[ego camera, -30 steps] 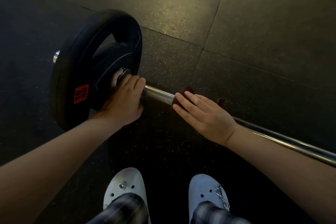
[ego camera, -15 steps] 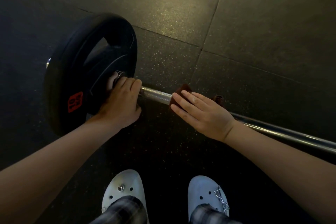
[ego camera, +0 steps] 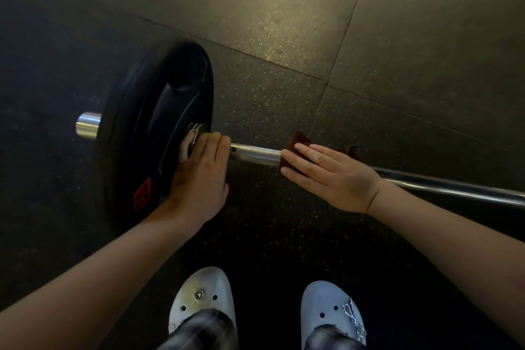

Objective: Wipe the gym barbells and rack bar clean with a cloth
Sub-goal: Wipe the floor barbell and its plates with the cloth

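The dark rubber floor carries the barbell, which lies across it below the seam where the floor tiles meet. A black weight plate stands on the bar's left end. The left hand has its grip closed around the bar, just beside the plate, and I judge that it steadies the bar. The right hand has no closed grip: its fingers are straight and press the dark red cloth onto the bar, near the left hand. I judge that the wiping is in the middle of this one bar. If the long part to the right is already clean, I cannot tell. No rack bar or other barbell is in view, so much probably remains.
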